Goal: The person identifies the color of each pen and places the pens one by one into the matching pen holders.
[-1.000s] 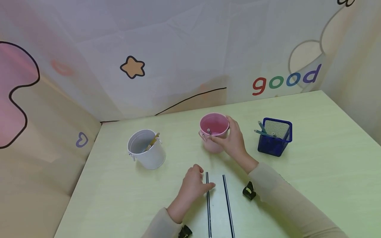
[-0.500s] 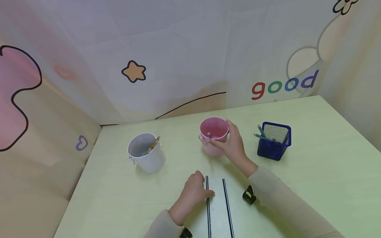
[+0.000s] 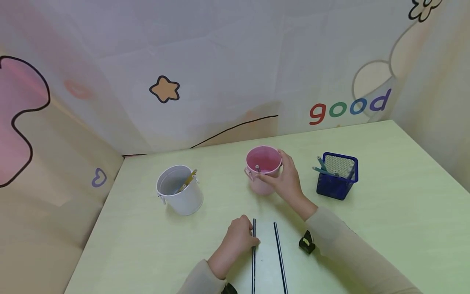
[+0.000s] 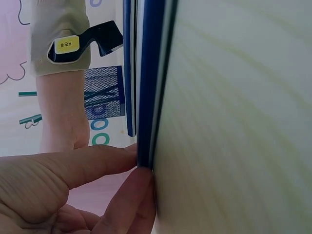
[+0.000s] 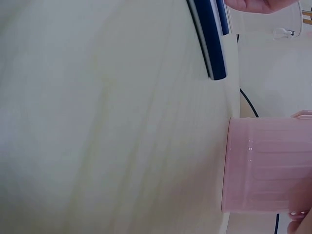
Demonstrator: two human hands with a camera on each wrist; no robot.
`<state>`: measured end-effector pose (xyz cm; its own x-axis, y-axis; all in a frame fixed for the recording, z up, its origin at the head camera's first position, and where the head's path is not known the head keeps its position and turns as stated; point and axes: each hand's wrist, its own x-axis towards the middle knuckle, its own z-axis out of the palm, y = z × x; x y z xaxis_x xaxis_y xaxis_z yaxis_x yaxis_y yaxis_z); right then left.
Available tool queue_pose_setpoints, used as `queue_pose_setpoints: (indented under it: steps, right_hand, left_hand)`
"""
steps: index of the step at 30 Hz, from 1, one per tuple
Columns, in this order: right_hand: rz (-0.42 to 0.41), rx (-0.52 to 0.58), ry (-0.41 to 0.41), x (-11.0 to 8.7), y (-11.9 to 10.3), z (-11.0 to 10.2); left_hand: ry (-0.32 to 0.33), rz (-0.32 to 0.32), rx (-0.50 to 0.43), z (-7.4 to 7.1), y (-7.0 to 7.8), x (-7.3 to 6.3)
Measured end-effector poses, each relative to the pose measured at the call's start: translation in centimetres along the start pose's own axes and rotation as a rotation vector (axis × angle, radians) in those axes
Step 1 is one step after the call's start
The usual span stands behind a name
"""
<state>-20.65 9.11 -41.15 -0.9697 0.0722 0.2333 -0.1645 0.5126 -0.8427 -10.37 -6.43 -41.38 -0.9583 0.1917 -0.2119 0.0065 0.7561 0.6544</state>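
Note:
My left hand (image 3: 238,236) pinches the left of two long, narrow dark blue-and-white strips (image 3: 253,265), near its far end. In the left wrist view its thumb and fingertips meet at this navy strip (image 4: 151,97). The second strip (image 3: 280,261) lies just to the right, roughly parallel. My right hand (image 3: 288,179) grips the rim and side of a small pink bucket (image 3: 261,188), which stands upright on the table with one slim stick (image 3: 258,168) showing inside. In the right wrist view the bucket (image 5: 268,165) appears sideways.
A white bucket (image 3: 185,202) with yellow pencil-like sticks (image 3: 190,178) stands at the left. To the right is a blue mesh pen holder (image 3: 334,188) with green sticks (image 3: 320,163). A printed cloth backdrop (image 3: 227,73) rises behind the pale green table (image 3: 128,245).
The left hand has lowered slightly toward the near side, and its thumb has closed in on the left strip. The right hand stays on the pink bucket. The head view has tilted up slightly.

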Motion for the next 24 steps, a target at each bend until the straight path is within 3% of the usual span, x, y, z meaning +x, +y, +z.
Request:
queue_pose_setpoints:
  steps: [9, 24]
  right_hand:
    - [0.023, -0.015, -0.015, 0.08, -0.11, -0.06]
    - [0.020, 0.005, -0.009, -0.05, -0.23, -0.11]
  left_hand:
    - [-0.029, -0.068, -0.021, 0.09, 0.18, 0.29]
    - [-0.015, -0.060, -0.019, 0.28, -0.18, 0.44]
